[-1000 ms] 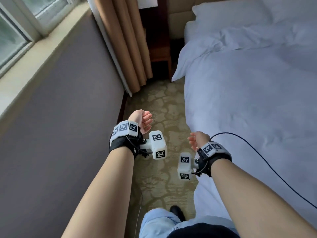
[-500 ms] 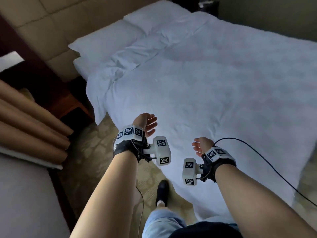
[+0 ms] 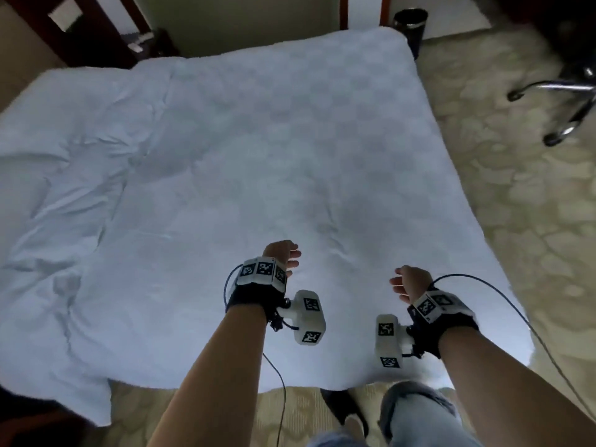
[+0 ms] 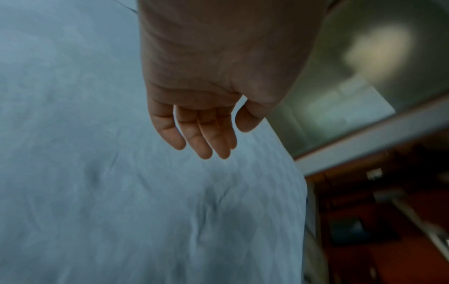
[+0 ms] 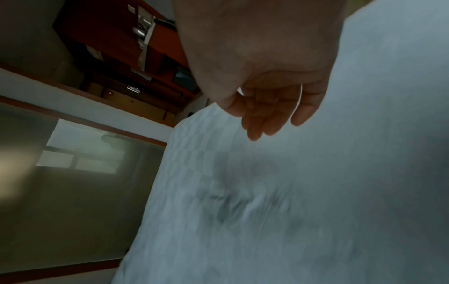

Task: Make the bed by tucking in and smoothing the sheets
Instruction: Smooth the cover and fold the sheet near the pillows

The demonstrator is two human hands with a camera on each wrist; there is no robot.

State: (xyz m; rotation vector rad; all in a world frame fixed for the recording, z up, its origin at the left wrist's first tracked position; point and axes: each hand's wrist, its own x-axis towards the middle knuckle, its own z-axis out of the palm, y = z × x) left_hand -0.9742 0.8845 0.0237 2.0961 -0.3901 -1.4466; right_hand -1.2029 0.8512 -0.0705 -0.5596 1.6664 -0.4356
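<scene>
Room: patterned carpet [image 3: 516, 195] lies around the bed; a black bin [image 3: 410, 25] stands by its far corner, and chair legs [image 3: 561, 101] show at the far right.
Sheet: the white sheet [image 3: 258, 156] covers the bed, flat in the middle, bunched and wrinkled toward the left edge.
Left hand [image 3: 281, 254]: above the sheet near the close edge, grip loose, fingers [image 4: 201, 138] spread, holding nothing.
Right hand [image 3: 409, 282]: beside it, also above the sheet, grip loose and empty.

A wide bed [image 3: 416, 91] carries a white checked-weave duvet [image 3: 258, 150] — smooth rightward, rumpled at left — overhanging its near edge.
</scene>
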